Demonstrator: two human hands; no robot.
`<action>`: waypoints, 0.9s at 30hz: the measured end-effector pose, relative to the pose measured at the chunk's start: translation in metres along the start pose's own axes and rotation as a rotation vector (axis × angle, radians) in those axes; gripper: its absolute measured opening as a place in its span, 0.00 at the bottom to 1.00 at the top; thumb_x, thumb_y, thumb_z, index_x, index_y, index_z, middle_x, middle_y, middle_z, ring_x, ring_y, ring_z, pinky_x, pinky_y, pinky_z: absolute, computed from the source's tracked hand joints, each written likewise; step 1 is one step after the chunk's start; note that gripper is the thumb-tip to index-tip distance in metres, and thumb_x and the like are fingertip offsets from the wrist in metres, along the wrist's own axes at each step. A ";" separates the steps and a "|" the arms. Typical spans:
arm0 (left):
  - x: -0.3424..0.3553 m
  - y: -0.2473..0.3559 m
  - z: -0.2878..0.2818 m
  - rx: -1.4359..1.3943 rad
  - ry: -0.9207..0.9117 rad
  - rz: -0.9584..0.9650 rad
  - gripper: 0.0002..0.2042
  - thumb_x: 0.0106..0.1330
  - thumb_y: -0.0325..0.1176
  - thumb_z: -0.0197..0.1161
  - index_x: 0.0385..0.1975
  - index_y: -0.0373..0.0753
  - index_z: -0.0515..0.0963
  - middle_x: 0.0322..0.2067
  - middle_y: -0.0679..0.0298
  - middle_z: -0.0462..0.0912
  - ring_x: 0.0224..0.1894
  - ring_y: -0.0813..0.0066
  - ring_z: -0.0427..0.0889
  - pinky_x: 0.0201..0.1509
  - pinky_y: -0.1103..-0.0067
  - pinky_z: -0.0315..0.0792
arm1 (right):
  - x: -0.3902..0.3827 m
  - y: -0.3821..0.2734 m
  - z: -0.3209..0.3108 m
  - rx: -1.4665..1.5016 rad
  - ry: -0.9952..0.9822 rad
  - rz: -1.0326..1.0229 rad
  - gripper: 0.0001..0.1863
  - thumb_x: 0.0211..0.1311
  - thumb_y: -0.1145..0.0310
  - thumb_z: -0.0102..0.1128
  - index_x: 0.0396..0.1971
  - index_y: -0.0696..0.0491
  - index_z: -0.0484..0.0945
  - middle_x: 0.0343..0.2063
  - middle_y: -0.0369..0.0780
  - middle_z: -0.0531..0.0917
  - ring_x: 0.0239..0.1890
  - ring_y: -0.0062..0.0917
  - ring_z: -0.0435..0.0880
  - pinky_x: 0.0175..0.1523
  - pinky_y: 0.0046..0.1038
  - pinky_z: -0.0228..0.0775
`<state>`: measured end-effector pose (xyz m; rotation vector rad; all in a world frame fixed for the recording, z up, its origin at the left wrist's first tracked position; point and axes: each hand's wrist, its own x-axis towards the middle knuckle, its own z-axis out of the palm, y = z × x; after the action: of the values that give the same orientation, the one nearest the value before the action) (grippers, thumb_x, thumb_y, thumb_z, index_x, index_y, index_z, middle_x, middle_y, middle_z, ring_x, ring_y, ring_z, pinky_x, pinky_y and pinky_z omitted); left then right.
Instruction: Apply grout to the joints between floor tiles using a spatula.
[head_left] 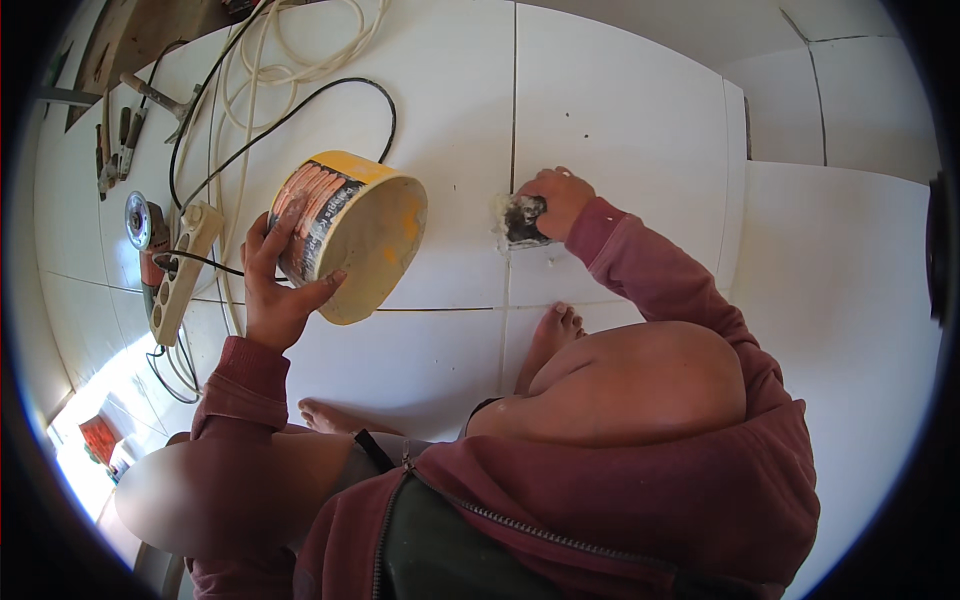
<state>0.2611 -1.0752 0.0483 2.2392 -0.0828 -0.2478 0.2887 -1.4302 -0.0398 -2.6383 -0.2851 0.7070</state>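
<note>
My left hand [275,280] grips a cut-down yellow plastic tub [380,235] with a printed side, tilted so its pale inside shows, with patches of yellow. My right hand [558,200] is closed on a small dark scraper [524,222] coated in whitish paste, held on the white tiled floor [630,150] over the seam between tiles. A lighter strip of filled seam runs from there toward my bare foot [548,335], with a small pale smear beside it.
At left lie a power strip [187,270], an angle grinder [150,240], pliers [129,140], a hammer-like tool [170,100] and tangled black and white cables [390,120]. A raised white step [830,240] is at right. A red box [99,437] sits far left.
</note>
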 end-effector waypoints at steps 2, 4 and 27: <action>0.000 -0.001 0.001 -0.029 -0.001 -0.029 0.38 0.36 0.31 0.72 0.54 0.47 0.66 0.50 0.57 0.61 0.53 0.61 0.60 0.56 0.70 0.60 | -0.013 -0.020 0.005 -0.134 -0.141 -0.096 0.17 0.36 0.73 0.52 0.31 0.43 0.79 0.33 0.36 0.76 0.44 0.33 0.71 0.44 0.35 0.65; 0.005 -0.004 0.000 -0.071 -0.014 -0.064 0.38 0.36 0.30 0.71 0.54 0.48 0.66 0.50 0.58 0.61 0.53 0.62 0.60 0.56 0.70 0.60 | -0.031 -0.028 0.008 -0.340 -0.397 -0.185 0.16 0.39 0.69 0.53 0.33 0.42 0.79 0.37 0.35 0.76 0.47 0.32 0.70 0.46 0.37 0.62; 0.005 0.002 -0.001 -0.024 0.006 -0.065 0.37 0.36 0.30 0.71 0.54 0.48 0.67 0.50 0.57 0.61 0.53 0.62 0.59 0.57 0.71 0.60 | -0.040 -0.007 -0.003 -0.173 -0.293 -0.012 0.17 0.37 0.70 0.54 0.33 0.42 0.78 0.35 0.35 0.75 0.45 0.32 0.71 0.42 0.36 0.65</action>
<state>0.2658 -1.0770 0.0498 2.2211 -0.0037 -0.2758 0.2558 -1.4368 -0.0173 -2.6848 -0.4618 1.1126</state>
